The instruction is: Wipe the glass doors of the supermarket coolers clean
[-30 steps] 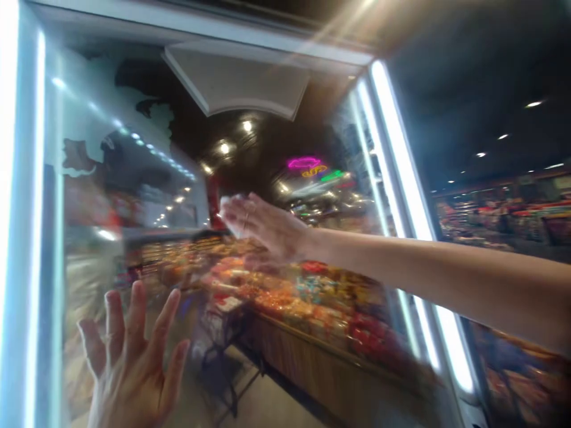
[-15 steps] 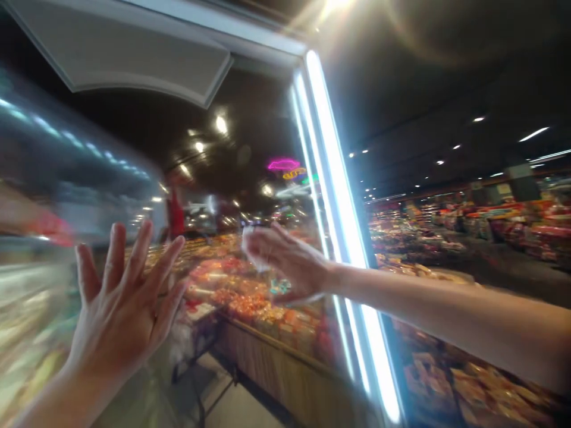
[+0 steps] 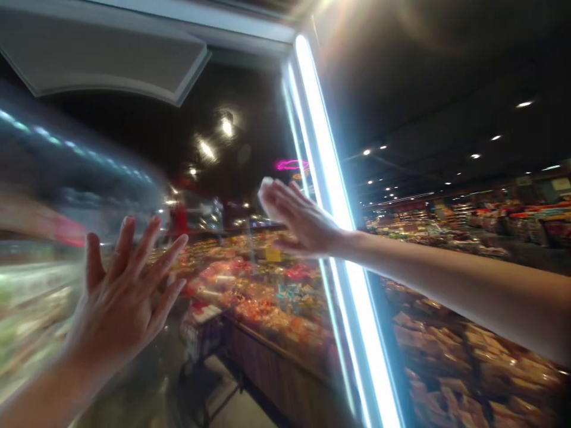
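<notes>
My left hand is raised in front of a glass pane, fingers spread, with nothing in it. Its palm faces the glass; whether it touches I cannot tell. Farther right, my right hand reaches across the lit strip at the pane's edge, its fingers lying flat over a white cloth. Only a bit of that cloth shows at the fingertips; the rest is hidden behind the hand. Bright light tubes run down beside and behind my right wrist, partly doubled as reflections.
Through or reflected in the glass appear heaped packaged goods and a shopping cart. More packaged goods lie at lower right. A pale panel hangs at upper left. Blurred lit shelves stand on the left.
My right hand has moved up and slightly right with the cloth. My left hand stays spread in nearly the same place. The view has shifted a little.
</notes>
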Demonstrator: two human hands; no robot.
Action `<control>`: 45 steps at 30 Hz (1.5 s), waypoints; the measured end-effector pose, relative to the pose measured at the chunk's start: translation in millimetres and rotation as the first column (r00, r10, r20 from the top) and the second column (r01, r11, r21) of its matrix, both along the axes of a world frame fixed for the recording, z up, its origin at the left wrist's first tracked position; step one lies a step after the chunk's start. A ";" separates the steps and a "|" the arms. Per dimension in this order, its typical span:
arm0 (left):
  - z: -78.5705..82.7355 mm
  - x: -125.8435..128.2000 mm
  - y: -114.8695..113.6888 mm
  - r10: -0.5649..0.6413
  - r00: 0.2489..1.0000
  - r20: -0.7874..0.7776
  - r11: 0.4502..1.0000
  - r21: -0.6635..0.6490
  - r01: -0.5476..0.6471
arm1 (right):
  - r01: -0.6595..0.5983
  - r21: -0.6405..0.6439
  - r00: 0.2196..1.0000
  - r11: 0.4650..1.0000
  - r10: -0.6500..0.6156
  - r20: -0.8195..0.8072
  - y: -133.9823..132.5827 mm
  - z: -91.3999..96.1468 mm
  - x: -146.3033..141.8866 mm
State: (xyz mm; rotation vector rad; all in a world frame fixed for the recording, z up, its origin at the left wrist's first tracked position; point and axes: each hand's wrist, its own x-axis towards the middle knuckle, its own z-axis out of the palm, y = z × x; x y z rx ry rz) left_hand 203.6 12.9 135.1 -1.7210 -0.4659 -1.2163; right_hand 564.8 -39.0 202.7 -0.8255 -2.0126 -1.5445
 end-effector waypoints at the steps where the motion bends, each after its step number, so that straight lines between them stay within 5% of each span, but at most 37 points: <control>1: 1.5 -5.1 1.0 0.014 1.000 0.002 1.000 0.004 -0.014 | 0.010 0.042 0.996 0.999 -0.006 -0.091 0.7 8.7 -2.3; 4: 5.6 -22.7 4.4 0.059 0.998 0.001 0.998 0.024 -0.059 | -0.007 0.065 0.994 0.998 0.014 -0.111 5.3 8.1 -26.8; 7: 7.5 -39.5 5.5 0.082 0.997 -0.006 0.996 0.024 -0.082 | -0.068 -0.080 0.956 0.994 0.088 0.280 10.2 -14.0 -61.4; 9: 8.2 -48.4 4.4 0.103 0.995 0.003 0.995 0.001 -0.103 | -0.067 -0.116 0.912 0.991 0.108 0.396 12.4 -13.2 -78.4; 15: 9.0 -65.4 0.5 0.104 0.993 0.050 0.989 -0.112 -0.098 | -0.019 0.048 0.998 0.999 0.022 -0.061 27.3 37.1 -135.3; 21: 2.2 -83.9 1.1 0.000 0.999 0.043 0.995 -0.095 0.004 | -0.090 -0.122 0.949 0.988 0.123 0.290 44.9 -12.0 -239.1; 24: 2.3 -86.4 4.4 -0.064 0.997 -0.051 0.998 0.022 0.065 | -0.136 -0.175 0.871 0.975 0.202 0.448 43.2 -22.7 -259.8; 27: 8.1 -78.5 12.7 -0.094 0.986 -0.140 0.996 -0.003 0.094 | -0.216 -0.181 0.872 0.959 0.273 0.407 37.1 -21.8 -248.7; 31: 13.1 -66.1 20.3 -0.032 0.969 -0.245 0.999 -0.046 0.021 | -0.303 -0.078 0.940 0.950 0.312 0.137 23.5 -30.4 -200.4; 38: -2.8 -77.5 10.8 0.115 0.948 -0.298 0.987 -0.075 -0.143 | -0.142 0.046 0.989 0.989 0.143 -0.037 14.0 -53.1 -110.6; 42: -2.9 -87.1 8.9 0.150 0.967 -0.204 0.975 -0.134 -0.180 | -0.104 0.042 0.992 0.994 0.107 -0.069 18.3 -61.1 -106.5; 45: -37.3 -82.7 9.5 0.126 0.989 -0.081 0.972 -0.189 -0.139 | -0.099 0.014 0.973 0.995 0.100 -0.210 16.9 -81.1 -125.5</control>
